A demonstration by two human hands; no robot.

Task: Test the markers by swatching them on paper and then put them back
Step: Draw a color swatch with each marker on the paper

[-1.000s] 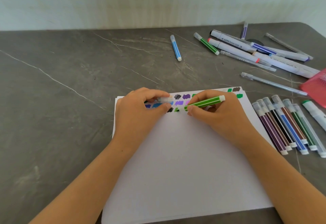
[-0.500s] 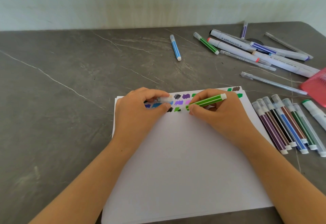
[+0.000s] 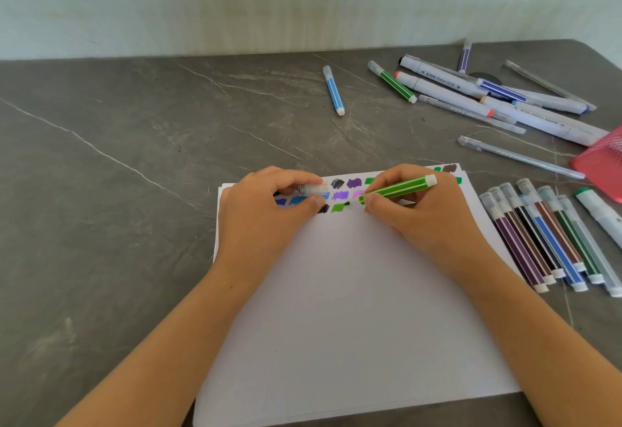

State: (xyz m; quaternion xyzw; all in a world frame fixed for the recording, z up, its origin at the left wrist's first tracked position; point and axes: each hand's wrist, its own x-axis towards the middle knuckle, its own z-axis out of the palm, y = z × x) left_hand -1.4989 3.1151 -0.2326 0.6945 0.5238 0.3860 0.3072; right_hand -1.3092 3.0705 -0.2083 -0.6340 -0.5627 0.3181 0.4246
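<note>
A white sheet of paper [image 3: 353, 308] lies on the grey table, with rows of colour swatches [image 3: 341, 189] along its far edge. My right hand [image 3: 427, 221] grips a light green marker [image 3: 399, 188], tip down on the paper beside a green swatch. My left hand [image 3: 262, 221] rests on the paper's far left corner and pinches the marker's clear cap [image 3: 313, 189]. A row of several capped markers [image 3: 545, 238] lies right of the paper.
More loose pens lie at the far right: a blue marker [image 3: 334, 90], a green marker [image 3: 392, 81], white thick markers [image 3: 447, 86] and a thin clear pen [image 3: 518, 157]. A pink mesh container [image 3: 602, 164] sits at the right edge.
The green marker's tip has shifted slightly right along the swatch row. My left hand has stayed put with the cap.
</note>
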